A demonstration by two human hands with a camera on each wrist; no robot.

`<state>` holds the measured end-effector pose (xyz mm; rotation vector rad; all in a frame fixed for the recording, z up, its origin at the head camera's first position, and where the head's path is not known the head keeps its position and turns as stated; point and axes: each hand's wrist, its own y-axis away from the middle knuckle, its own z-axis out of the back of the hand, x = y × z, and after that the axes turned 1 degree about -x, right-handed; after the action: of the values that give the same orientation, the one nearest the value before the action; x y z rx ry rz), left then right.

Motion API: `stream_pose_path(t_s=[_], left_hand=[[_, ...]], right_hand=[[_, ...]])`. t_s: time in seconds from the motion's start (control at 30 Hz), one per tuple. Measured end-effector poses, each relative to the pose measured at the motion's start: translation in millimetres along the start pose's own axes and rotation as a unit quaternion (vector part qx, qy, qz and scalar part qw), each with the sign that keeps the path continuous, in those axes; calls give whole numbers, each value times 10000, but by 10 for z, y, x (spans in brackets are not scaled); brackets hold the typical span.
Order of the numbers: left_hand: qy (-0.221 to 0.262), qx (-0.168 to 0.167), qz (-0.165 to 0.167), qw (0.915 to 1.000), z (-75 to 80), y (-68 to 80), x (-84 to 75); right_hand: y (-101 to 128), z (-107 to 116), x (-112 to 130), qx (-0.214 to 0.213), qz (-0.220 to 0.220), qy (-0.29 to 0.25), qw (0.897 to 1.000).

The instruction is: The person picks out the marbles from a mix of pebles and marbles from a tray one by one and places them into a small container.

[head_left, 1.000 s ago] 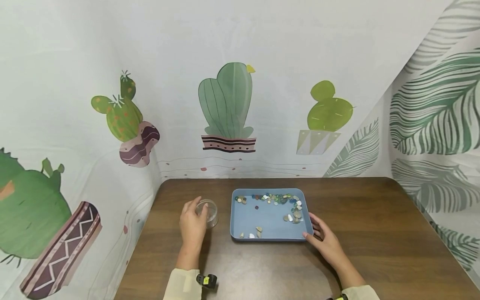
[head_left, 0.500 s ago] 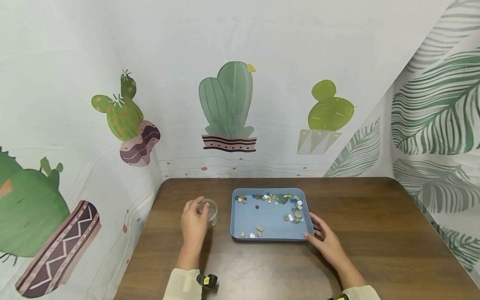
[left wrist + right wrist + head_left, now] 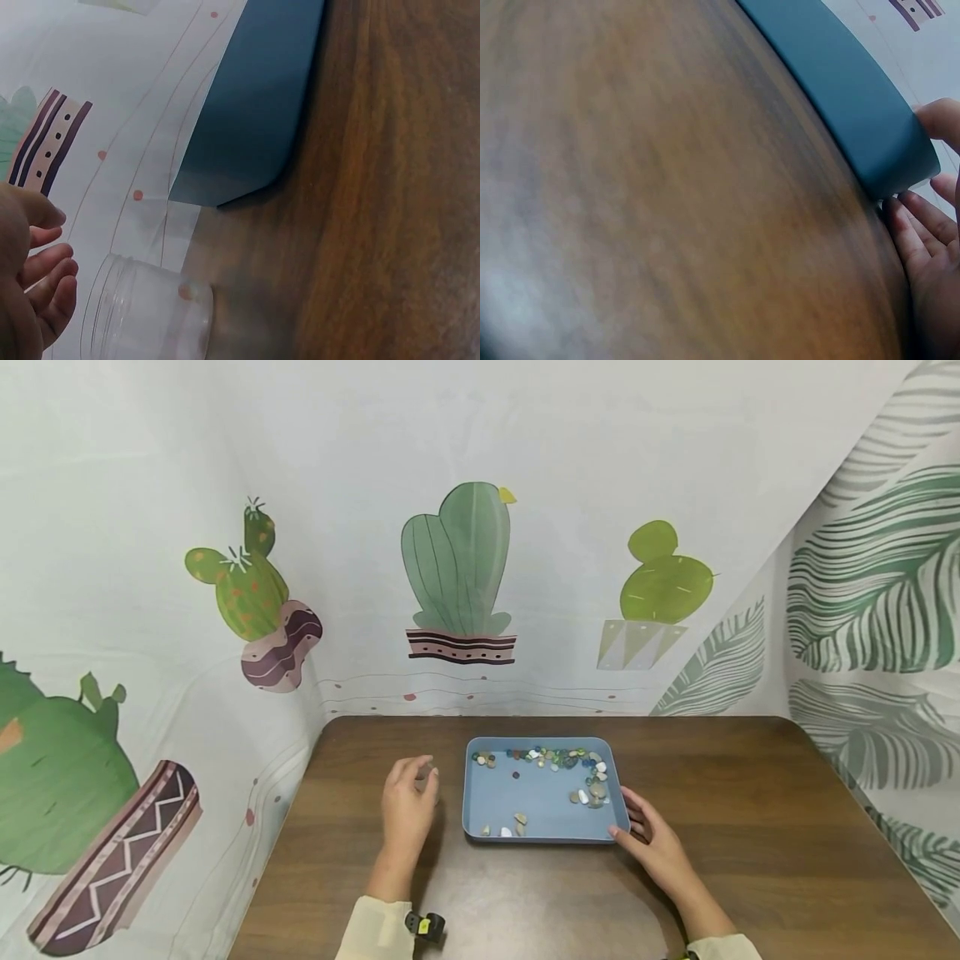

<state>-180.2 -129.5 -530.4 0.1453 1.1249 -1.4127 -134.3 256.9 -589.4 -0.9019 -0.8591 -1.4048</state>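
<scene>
My left hand (image 3: 408,810) is raised over the left part of the table, its fingers bent loosely with nothing between them. A clear round jar (image 3: 161,319) stands right by its fingertips and is mostly hidden behind them in the head view. In the left wrist view, a gap shows between the fingers (image 3: 56,289) and the jar. My right hand (image 3: 656,839) holds the near right corner of a shallow blue tray (image 3: 540,802). Its thumb is on the rim and its fingers reach the outer wall (image 3: 870,127) and the bottom edge.
Small glass pebbles (image 3: 567,762) and stones line the tray's back and right sides. Several pale stones (image 3: 521,819) lie near its front left, and a dark red bead (image 3: 516,775) lies apart. A cactus-print cloth (image 3: 555,685) hangs behind the brown wooden table (image 3: 720,777).
My left hand has let go of the clear jar and moved a little to the right, now covering most of it. My right hand stays at the tray's corner; the stones have not moved.
</scene>
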Motion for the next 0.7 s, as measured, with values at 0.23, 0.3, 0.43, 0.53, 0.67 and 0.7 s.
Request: stream_pose_path(t_s=[0.23,0.3,0.43,0.53,0.67,0.7], left_hand=[[126,51,-465,9988,-69,-9,-51],[156,174,-436,9988,-89,-2,-76],[193,379,-320,9986,-142,30,-127],[214,480,-335,9981,-191,59,-167],[256,575,-426,9971,-254,87,-215],[274,598,-462,9968,-271,92,-225]], right_hand=[[6,6,-10,11,-10,-39,10000],[8,7,-10,13,3,-56,10000],[12,7,-10,15,40,-75,10000],[13,5,-11,20,75,-106,9999],[16,4,-15,20,89,-118,9999],[17,4,-16,21,86,-114,9999]])
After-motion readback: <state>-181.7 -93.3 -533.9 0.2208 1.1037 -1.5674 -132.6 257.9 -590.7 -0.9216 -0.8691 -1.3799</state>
